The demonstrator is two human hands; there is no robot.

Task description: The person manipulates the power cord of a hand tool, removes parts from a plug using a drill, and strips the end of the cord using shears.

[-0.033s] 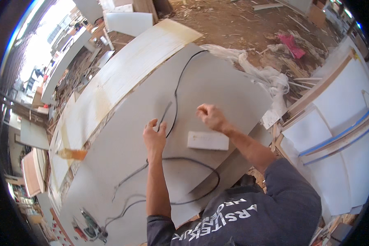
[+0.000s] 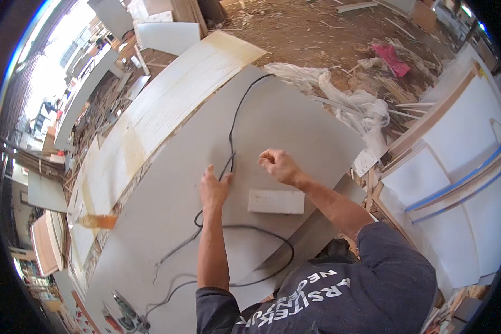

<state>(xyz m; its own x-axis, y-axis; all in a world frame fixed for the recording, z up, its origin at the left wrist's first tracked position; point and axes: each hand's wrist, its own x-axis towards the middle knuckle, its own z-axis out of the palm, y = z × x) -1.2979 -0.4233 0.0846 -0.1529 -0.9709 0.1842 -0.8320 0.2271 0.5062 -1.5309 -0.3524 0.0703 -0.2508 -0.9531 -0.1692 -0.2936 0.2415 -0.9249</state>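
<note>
My left hand has its fingers curled around a black cable on a large pale grey sheet. The cable crosses the sheet from the far edge, with more loops near my forearms. My right hand is raised to the right of the cable, fingers closed; what they hold, if anything, is hidden. A white rectangular block lies below my right hand. At the lower left lie a green power tool and a red-handled item.
A long pale plank runs along the left of the sheet. Curved white panels with blue strips stand at the right. Crumpled plastic, pink material and scrap wood litter the dirt floor. A workbench and more panels are at the left.
The view has shifted slightly. My left hand has moved a little right relative to the block, bringing its piece of cable against the longer run. My right hand stays closed.
</note>
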